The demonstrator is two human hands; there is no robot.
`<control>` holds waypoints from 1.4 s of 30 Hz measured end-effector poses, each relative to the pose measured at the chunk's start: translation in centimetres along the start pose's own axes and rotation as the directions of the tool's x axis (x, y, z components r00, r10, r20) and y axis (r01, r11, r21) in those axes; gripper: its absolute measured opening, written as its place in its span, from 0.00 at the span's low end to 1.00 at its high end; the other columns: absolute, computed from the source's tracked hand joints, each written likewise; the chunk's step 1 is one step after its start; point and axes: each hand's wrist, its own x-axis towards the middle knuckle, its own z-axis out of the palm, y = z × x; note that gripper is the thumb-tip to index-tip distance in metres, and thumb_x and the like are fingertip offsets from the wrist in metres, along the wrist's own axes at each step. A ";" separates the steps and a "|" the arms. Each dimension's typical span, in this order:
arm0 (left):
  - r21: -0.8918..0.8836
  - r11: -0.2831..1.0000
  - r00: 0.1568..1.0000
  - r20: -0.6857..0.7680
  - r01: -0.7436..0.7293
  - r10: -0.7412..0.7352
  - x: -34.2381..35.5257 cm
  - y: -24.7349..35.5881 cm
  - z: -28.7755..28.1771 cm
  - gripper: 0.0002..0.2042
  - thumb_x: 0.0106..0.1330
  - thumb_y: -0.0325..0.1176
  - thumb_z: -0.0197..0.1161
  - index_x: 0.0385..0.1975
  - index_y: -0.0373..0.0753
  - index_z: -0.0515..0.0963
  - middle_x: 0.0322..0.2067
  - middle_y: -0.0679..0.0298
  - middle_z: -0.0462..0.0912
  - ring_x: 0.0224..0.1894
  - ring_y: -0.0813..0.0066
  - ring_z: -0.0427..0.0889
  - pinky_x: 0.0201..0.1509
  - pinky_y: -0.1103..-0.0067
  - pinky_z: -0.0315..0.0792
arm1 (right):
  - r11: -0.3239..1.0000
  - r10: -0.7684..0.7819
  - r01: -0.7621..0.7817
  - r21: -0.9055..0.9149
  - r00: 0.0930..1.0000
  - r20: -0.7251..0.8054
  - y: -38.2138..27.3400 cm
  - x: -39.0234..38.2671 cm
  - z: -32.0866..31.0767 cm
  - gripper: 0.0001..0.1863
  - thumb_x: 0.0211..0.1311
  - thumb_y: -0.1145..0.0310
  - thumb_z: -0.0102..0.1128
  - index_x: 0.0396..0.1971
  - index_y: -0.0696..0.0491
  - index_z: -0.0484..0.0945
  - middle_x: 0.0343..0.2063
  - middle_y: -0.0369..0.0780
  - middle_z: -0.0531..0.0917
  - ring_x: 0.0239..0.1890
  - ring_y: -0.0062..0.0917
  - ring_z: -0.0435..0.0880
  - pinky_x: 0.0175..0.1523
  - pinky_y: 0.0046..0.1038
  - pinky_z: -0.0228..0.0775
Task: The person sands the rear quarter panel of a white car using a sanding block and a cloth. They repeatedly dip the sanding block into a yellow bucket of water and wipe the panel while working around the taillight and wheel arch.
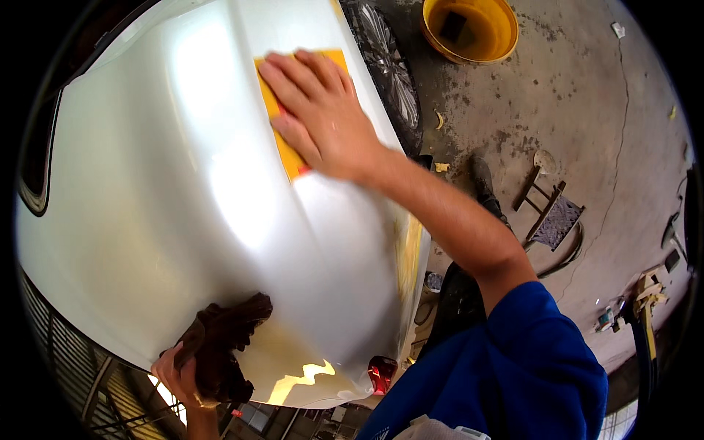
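My right hand (319, 121) lies across a sheet of yellow sandpaper (290, 156), pressing it on the pale silver-white car body (330, 227) above the wheel. Bits of red show at the sheet beneath my palm and thumb. Lower left, my left hand (178, 379) grips a dark brown cloth (220, 345), bunched up at the car's edge; part of the fingers is hidden by its folds. Yellowish patches (411, 257) mark the side panel near my right forearm.
A car wheel (392, 66) and a yellow bucket (506, 29) holding liquid and a dark block are at the top. On the stained concrete stands a small stool (557, 220). A red tail light (381, 374) is near my body; metal bars (70, 359) line the lower left.
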 end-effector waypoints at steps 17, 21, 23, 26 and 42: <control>-0.051 0.998 0.999 0.041 0.029 -0.027 0.5 0.2 -0.1 0.22 0.70 0.48 0.63 0.53 0.37 0.74 0.54 0.47 0.80 0.50 0.48 0.79 0.53 0.57 0.69 | 0.994 0.076 -0.086 -0.062 0.986 -0.148 7.6 10.8 3.2 0.32 0.77 0.49 0.38 0.72 0.54 0.65 0.72 0.46 0.69 0.73 0.52 0.62 0.76 0.50 0.49; -0.069 0.997 0.999 0.028 0.031 -0.030 0.0 -0.1 -0.3 0.24 0.68 0.49 0.65 0.53 0.36 0.75 0.54 0.47 0.80 0.50 0.46 0.79 0.53 0.55 0.70 | 0.976 0.215 -0.216 -0.008 0.973 -0.080 10.4 13.9 2.1 0.32 0.76 0.51 0.41 0.72 0.53 0.64 0.72 0.45 0.69 0.74 0.52 0.60 0.76 0.52 0.48; -0.048 0.998 0.999 0.025 0.034 -0.032 -0.1 -0.1 -0.4 0.23 0.69 0.49 0.64 0.54 0.37 0.75 0.54 0.48 0.80 0.50 0.48 0.79 0.53 0.56 0.70 | 0.974 0.225 -0.226 -0.010 0.972 -0.060 10.5 13.2 1.7 0.32 0.76 0.51 0.41 0.72 0.53 0.64 0.72 0.46 0.69 0.74 0.52 0.60 0.76 0.52 0.48; -0.028 0.999 1.000 0.002 0.015 -0.015 0.9 -0.1 0.1 0.22 0.69 0.47 0.64 0.54 0.37 0.76 0.54 0.50 0.80 0.50 0.51 0.79 0.51 0.59 0.70 | 0.971 0.240 -0.240 -0.011 0.970 -0.041 10.9 13.0 1.0 0.32 0.76 0.51 0.42 0.72 0.53 0.63 0.72 0.46 0.69 0.74 0.52 0.60 0.76 0.52 0.48; -0.023 1.000 1.000 -0.026 0.003 -0.004 1.1 0.1 -0.4 0.24 0.68 0.48 0.63 0.56 0.38 0.75 0.54 0.48 0.81 0.49 0.50 0.81 0.51 0.58 0.70 | 0.961 0.278 -0.277 -0.020 0.960 0.023 8.4 7.0 0.1 0.32 0.76 0.52 0.43 0.72 0.55 0.63 0.73 0.46 0.68 0.74 0.52 0.59 0.76 0.53 0.47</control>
